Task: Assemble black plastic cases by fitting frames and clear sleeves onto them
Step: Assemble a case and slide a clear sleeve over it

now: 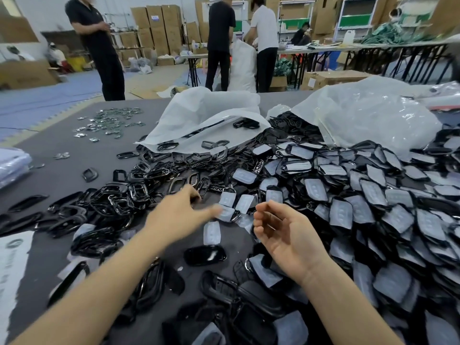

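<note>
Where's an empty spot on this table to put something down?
The biggest bare stretch of table lies at the left, between the scattered silver bits and the heap of black frames. A small gap sits around the glossy black case, between left hand and right hand. The right side is buried under sleeved pieces.

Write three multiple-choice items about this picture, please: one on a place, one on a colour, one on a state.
1. Where do the silvery parts lie?
A. far left on the table
B. on the floor
C. inside a bag

2. What colour are the frames?
A. red
B. black
C. yellow

3. What does the right hand hold?
A. a frame
B. a sleeve
C. nothing

Key: 1 A, they are scattered on the far left of the table top. 2 B, the whole pile is glossy black. 3 C, the palm faces up with loosely curled fingers and nothing in it.
</note>
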The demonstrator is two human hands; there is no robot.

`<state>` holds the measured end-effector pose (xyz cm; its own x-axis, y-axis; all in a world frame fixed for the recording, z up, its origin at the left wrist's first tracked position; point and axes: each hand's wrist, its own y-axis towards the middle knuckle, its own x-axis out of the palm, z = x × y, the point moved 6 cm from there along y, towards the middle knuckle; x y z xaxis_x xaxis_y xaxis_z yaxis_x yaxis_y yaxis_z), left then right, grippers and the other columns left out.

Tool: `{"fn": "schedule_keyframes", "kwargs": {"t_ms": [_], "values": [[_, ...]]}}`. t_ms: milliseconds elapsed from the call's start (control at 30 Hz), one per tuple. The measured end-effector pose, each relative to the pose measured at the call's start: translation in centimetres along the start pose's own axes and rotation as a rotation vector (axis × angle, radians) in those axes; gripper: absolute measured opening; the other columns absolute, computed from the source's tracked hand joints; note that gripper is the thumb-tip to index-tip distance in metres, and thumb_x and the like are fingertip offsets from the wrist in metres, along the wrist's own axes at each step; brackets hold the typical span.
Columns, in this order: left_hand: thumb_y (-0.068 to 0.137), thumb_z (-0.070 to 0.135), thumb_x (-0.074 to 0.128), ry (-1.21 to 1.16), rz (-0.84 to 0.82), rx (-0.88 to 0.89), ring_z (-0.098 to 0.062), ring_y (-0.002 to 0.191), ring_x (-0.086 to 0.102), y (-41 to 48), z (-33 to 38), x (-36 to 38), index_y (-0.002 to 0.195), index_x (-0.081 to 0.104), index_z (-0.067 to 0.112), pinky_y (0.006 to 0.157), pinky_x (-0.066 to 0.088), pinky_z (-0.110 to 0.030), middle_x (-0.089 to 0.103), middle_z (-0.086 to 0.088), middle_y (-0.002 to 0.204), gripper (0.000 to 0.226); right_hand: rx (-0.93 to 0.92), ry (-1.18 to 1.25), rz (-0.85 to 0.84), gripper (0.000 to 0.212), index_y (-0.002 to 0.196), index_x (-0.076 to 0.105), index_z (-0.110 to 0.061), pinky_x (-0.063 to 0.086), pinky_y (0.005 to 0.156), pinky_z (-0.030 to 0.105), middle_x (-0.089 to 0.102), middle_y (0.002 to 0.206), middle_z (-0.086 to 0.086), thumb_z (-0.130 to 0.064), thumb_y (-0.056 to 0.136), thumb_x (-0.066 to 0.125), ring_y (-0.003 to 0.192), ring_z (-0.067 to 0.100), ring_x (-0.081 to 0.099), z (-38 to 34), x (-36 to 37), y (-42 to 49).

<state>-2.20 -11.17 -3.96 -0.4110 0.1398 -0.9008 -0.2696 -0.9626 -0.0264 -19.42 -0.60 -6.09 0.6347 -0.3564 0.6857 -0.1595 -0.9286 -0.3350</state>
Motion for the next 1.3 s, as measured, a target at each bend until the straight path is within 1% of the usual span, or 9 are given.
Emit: {"fn": "schedule_keyframes", "kwargs": {"t_ms": [233, 400, 500, 600, 767, 867, 967, 1167, 1300], "values": [[0.083, 0.042, 0.065, -0.080, 0.033, -0.041, -0.025, 0.094, 0.057, -3.4, 0.2, 3.7, 0.089, 0.060, 0.020, 0.085, 0.049, -0.041, 0.055, 0.000, 0.096, 0.023, -0.014, -0.080, -0.019, 0.035, 0.065, 0.070, -0.003, 0.051, 0.051, 0.020, 0.062, 0.065, 0.008, -0.013, 0.093, 0.052, 0.058, 0.014, 0.057, 0.2, 0.1, -0.1], [0.084, 0.024, 0.068, -0.504, 0.359, 0.101, 0.002, 0.068, 0.054, -4.9, 0.9, 2.1, 0.078, 0.054, 0.031, 0.061, 0.039, -0.007, 0.061, 0.014, 0.070, 0.016, -0.182, -0.352, -0.055, 0.019, 0.077, 0.068, -0.004, 0.049, 0.054, 0.020, 0.062, 0.069, 0.006, -0.013, 0.091, 0.058, 0.058, 0.011, 0.056, -0.2, 0.6, -0.3], [0.083, 0.024, 0.072, -0.714, 0.302, 0.238, -0.004, 0.061, 0.049, -5.3, 1.5, 1.6, 0.084, 0.059, 0.035, 0.060, 0.040, -0.017, 0.061, 0.005, 0.072, 0.017, -0.341, -0.693, -0.094, 0.014, 0.094, 0.068, -0.012, 0.048, 0.055, 0.020, 0.066, 0.081, 0.001, -0.018, 0.082, 0.071, 0.061, 0.010, 0.059, -0.1, 1.4, -0.7], [0.080, 0.032, 0.073, -0.741, 0.193, 0.340, -0.013, 0.062, 0.050, -5.8, 2.5, 2.1, 0.089, 0.061, 0.036, 0.061, 0.042, -0.025, 0.063, 0.002, 0.073, 0.015, -0.407, -0.814, -0.143, 0.007, 0.084, 0.067, -0.008, 0.042, 0.047, 0.017, 0.063, 0.064, -0.005, -0.013, 0.082, 0.072, 0.050, 0.005, 0.054, 0.4, 2.1, -1.2], [0.079, 0.050, 0.065, -0.726, 0.172, 0.214, -0.002, 0.067, 0.055, -5.1, 1.0, 1.6, 0.091, 0.063, 0.037, 0.064, 0.039, -0.009, 0.063, 0.016, 0.072, 0.018, -0.425, -0.561, 0.004, 0.017, 0.077, 0.054, -0.007, 0.041, 0.034, 0.020, 0.070, 0.067, 0.010, 0.001, 0.092, 0.056, 0.039, 0.015, 0.057, -1.0, 0.9, -0.9], [0.084, 0.029, 0.067, -0.549, 0.215, 0.140, -0.008, 0.071, 0.057, -4.5, -0.8, 0.7, 0.084, 0.065, 0.031, 0.066, 0.040, -0.013, 0.065, 0.006, 0.074, 0.003, -0.440, -0.483, 0.028, 0.018, 0.078, 0.054, -0.005, 0.050, 0.044, 0.022, 0.068, 0.064, 0.013, 0.010, 0.089, 0.053, 0.045, 0.021, 0.063, -1.5, 0.3, -0.6], [0.083, 0.016, 0.070, -0.418, 0.196, 0.147, -0.012, 0.070, 0.056, -4.5, -1.3, -0.2, 0.081, 0.066, 0.028, 0.069, 0.042, -0.021, 0.062, 0.005, 0.070, 0.013, -0.427, -0.552, 0.005, 0.013, 0.079, 0.055, 0.000, 0.051, 0.050, 0.023, 0.063, 0.064, 0.014, 0.009, 0.087, 0.049, 0.052, 0.021, 0.063, -1.4, 0.2, -0.4], [0.077, 0.050, 0.071, -0.080, -0.180, 0.448, -0.005, 0.100, 0.041, -6.8, 3.3, 2.7, 0.106, 0.064, 0.045, 0.088, 0.028, -0.026, 0.048, 0.019, 0.100, 0.030, -0.478, -0.734, 0.008, 0.035, 0.069, 0.054, -0.007, 0.037, 0.042, 0.018, 0.056, 0.060, 0.007, -0.035, 0.089, 0.059, 0.047, 0.013, 0.050, -1.5, 0.8, -1.2], [0.081, 0.059, 0.063, 0.163, -0.192, 0.490, -0.007, 0.105, 0.034, -7.2, 4.5, 4.2, 0.123, 0.056, 0.045, 0.090, 0.024, -0.030, 0.034, 0.017, 0.103, 0.045, -0.492, -0.728, 0.063, 0.041, 0.057, 0.046, -0.012, 0.034, 0.038, 0.020, 0.045, 0.046, 0.001, -0.029, 0.092, 0.057, 0.041, 0.016, 0.046, -1.9, 0.7, -1.4]]}}
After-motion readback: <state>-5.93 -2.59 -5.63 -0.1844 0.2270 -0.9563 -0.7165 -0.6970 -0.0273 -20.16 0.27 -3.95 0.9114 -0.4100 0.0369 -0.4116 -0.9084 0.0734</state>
